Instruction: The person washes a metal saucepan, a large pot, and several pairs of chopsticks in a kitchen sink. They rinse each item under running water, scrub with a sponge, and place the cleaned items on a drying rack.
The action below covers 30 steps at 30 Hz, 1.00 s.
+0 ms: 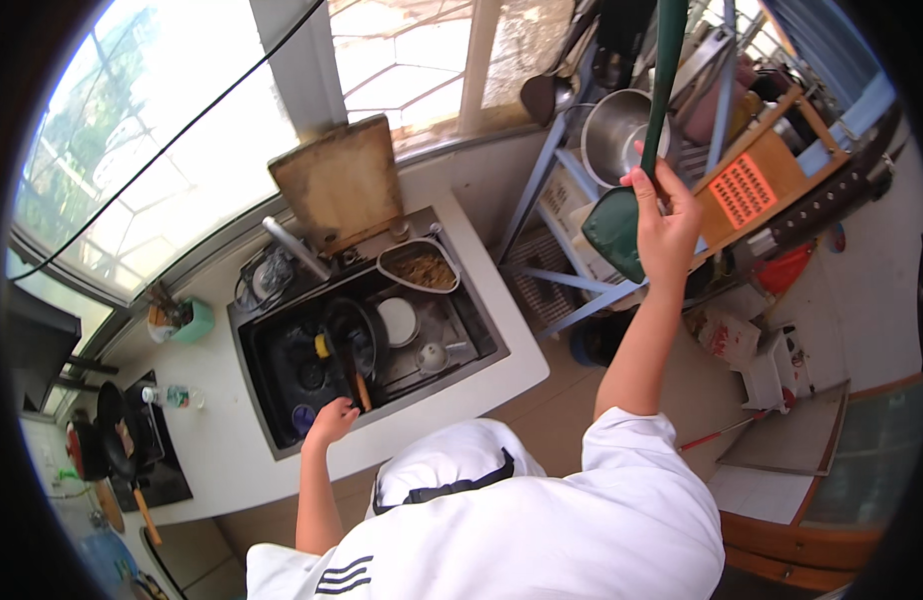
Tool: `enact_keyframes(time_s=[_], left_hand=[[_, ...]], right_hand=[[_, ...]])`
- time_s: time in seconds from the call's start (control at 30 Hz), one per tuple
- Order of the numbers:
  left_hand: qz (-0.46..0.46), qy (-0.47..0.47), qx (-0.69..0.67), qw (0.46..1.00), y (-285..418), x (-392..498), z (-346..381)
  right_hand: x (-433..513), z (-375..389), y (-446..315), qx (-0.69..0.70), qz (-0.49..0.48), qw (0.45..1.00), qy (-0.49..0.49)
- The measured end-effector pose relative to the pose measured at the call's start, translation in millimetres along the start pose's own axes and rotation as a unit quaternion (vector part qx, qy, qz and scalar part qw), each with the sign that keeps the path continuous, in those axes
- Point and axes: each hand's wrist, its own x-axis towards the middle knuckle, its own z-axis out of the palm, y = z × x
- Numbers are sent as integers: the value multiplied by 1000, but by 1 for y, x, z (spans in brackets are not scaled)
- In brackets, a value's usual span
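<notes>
My right hand (665, 217) is raised beside the blue metal rack and grips a dark green spatula (614, 231) near its neck. The broad blade points down, and the long handle runs up past the top of the view. My left hand (332, 421) hovers over the front rim of the black sink (401, 401), near the wooden handle end (362, 391) of a black pan (354, 337). Its fingers are loosely bent, with nothing visible in them. The pan lies tilted in the sink, with a yellow sponge (322, 346) at its left edge.
The sink also holds a white round dish (398, 321) and a corner strainer of food scraps (425, 270). A cutting board (341, 180) leans by the window. A steel pot (619, 139) sits on the blue rack (533, 187). A frying pan (116, 427) is on the stove.
</notes>
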Motion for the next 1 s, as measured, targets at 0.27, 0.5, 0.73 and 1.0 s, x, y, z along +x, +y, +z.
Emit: enact_keyframes(time_s=[0.27,0.5,0.73,1.0], left_hand=[[-37,18,-35,999,-19,-27,9],[-110,-34,5,993,-55,-41,23],[-81,107,-3,991,-90,-42,6],[-41,46,81,995,-55,-14,13]], right_hand=[[-141,89,98,188,320,715,-593],[-254,218,230,-141,137,797,-571],[-116,190,56,137,15,982,-129],[-179,83,124,-290,188,679,-647]])
